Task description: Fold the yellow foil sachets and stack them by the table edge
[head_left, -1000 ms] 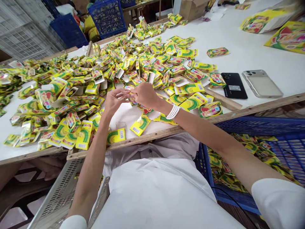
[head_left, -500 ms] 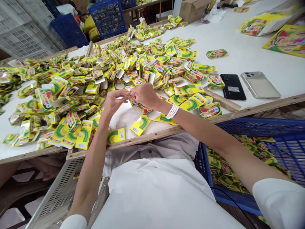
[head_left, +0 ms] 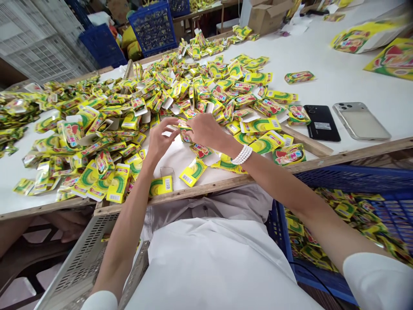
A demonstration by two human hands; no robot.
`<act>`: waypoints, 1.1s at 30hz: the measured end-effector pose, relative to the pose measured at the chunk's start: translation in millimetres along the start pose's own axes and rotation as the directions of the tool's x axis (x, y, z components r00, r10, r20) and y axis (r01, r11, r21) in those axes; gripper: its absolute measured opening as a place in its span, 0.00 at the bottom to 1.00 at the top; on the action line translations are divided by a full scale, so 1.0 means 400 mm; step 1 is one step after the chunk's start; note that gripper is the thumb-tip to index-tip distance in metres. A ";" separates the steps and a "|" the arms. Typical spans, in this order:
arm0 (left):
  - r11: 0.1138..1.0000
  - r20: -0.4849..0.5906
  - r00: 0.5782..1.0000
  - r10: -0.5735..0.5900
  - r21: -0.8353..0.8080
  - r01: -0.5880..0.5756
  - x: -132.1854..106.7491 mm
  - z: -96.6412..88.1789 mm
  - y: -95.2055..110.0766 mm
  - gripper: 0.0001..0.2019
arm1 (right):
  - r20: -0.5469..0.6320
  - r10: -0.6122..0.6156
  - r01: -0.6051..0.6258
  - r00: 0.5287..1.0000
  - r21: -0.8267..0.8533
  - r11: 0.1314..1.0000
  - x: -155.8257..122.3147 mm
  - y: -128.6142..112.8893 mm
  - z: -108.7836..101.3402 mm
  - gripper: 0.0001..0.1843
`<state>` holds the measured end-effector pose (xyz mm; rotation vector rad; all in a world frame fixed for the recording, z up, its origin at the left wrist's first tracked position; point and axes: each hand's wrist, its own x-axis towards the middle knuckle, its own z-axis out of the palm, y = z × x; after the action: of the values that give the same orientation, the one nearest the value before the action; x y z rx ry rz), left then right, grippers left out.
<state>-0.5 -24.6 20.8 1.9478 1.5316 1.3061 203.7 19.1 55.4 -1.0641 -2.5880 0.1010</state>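
My left hand [head_left: 158, 140] and my right hand [head_left: 206, 129] meet above the near part of a white table [head_left: 335, 73]. Their fingertips pinch the same small yellow packet [head_left: 183, 125] between them. A white bead bracelet [head_left: 242, 154] circles my right wrist. A big heap of small yellow and green packets [head_left: 155, 94] spreads behind and to the left of my hands. More flat packets [head_left: 192, 171] lie near the wooden table edge just under my wrists.
A black phone [head_left: 322, 123] and a silver phone [head_left: 360, 121] lie at the right. A blue crate [head_left: 371, 181] holding packets stands low right, a grey crate [head_left: 80, 254] low left. Blue crates [head_left: 154, 26] and a cardboard box [head_left: 266, 15] stand beyond the table. Large yellow bags [head_left: 366, 35] lie far right.
My hands stay together on the small packet, with only slight finger movement. The view has tilted a little, shifting everything lower in the picture.
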 end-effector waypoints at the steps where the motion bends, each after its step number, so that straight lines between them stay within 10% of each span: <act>1: 1.000 -0.028 1.000 0.000 0.002 0.000 -0.001 -0.002 0.003 0.21 | -0.013 0.017 -0.017 1.000 0.016 1.000 0.002 0.006 -0.004 0.15; 6: 0.999 -0.201 0.979 -0.030 0.011 0.032 -0.007 -0.003 0.000 0.13 | -0.203 0.051 0.030 0.978 0.377 0.926 -0.023 0.090 -0.115 0.19; 9: 0.998 -0.224 0.973 -0.054 0.018 0.059 -0.007 0.004 -0.003 0.13 | -0.534 0.291 0.438 0.794 0.834 0.336 -0.063 0.151 -0.219 0.16; 11: 0.998 -0.215 0.975 -0.053 0.028 0.060 -0.007 0.009 -0.003 0.14 | -0.518 0.236 0.507 0.822 0.855 0.112 -0.083 0.173 -0.254 0.27; 16: 0.993 -0.166 0.983 -0.074 0.083 0.089 -0.012 0.008 0.000 0.16 | -0.146 0.234 0.102 0.961 0.976 0.192 -0.072 0.171 -0.184 0.25; 26: 0.990 -0.170 0.981 -0.091 0.090 0.107 -0.011 0.008 -0.051 0.13 | -0.113 0.399 -0.036 0.910 0.937 0.348 -0.026 0.181 -0.120 0.23; 29: 0.996 -0.201 0.978 -0.061 0.059 0.074 -0.008 0.034 -0.060 0.08 | -0.176 0.509 -0.021 0.843 0.933 0.358 -0.088 0.220 -0.149 0.19; 33: 0.991 -0.156 0.987 -0.041 0.121 0.060 0.005 0.071 -0.060 0.14 | -0.409 0.778 -0.223 0.477 0.800 0.557 -0.252 0.331 -0.188 0.18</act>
<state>8.6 -6.5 -10.5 1.9071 1.7643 1.3969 384.5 39.4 72.2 -1.2425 -1.1897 0.5708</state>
